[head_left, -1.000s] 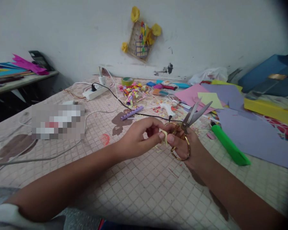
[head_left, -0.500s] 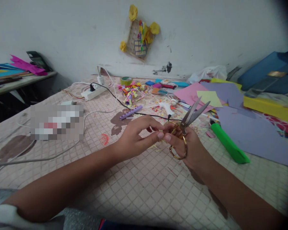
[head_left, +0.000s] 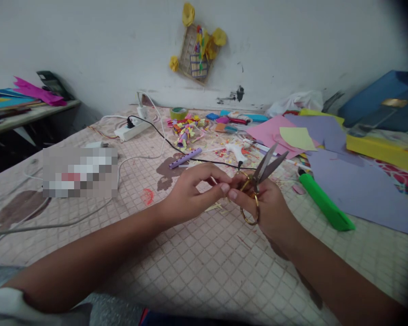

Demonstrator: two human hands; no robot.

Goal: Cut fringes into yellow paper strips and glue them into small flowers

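The right hand (head_left: 272, 206) holds scissors (head_left: 255, 179); the left hand (head_left: 192, 194), fingers pinched narrow, touches its fingertips, contents unclear. Purple paper (head_left: 357, 194) lies right.

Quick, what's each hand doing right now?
Left hand: pinched closed at the fingertips; whether anything is between them can't be told.
Right hand: holding gold-handled scissors, blades apart.

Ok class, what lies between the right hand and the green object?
The head view shows a small pink piece and pale scraps between the right hand and green object.
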